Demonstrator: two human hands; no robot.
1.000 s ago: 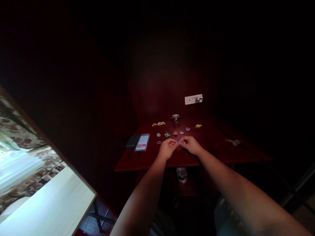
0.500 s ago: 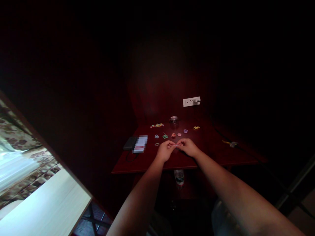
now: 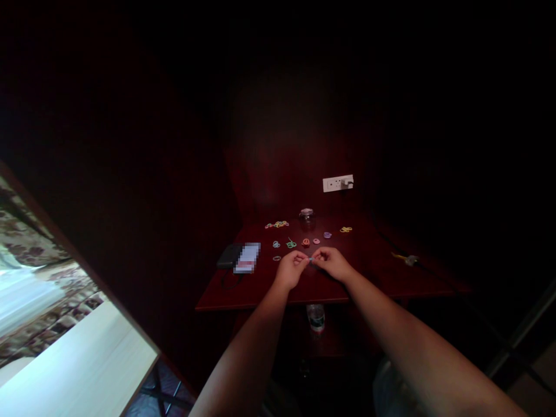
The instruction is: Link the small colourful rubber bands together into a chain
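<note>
Above the front half of the dark red table, my left hand (image 3: 293, 269) and my right hand (image 3: 332, 263) meet fingertip to fingertip, both pinching. Between them shows a bit of a small light-blue elastic hair tie (image 3: 310, 259); the rest of it is covered by fingers. Just beyond my hands lie small groups of hair ties: blue (image 3: 276, 244), green (image 3: 291, 244), orange (image 3: 306, 242), pink (image 3: 316, 241), purple (image 3: 327, 235) and yellow (image 3: 346, 230). A single pale tie (image 3: 277, 258) rests left of my left hand. Farther back is a mixed-colour pile (image 3: 278, 224).
A clear lidded jar (image 3: 307, 219) stands near the back wall, below a white socket strip (image 3: 337, 183). At left lie a phone (image 3: 247, 258) and a black box-like item (image 3: 228, 255). A yellow-tipped cable (image 3: 408, 260) is at right. A bottle (image 3: 316, 317) stands below the table (image 3: 260, 298).
My fingertips have drawn slightly apart, and more of the light-blue hair tie shows between them. The whole view has shifted a little; the things on the table look unmoved.
</note>
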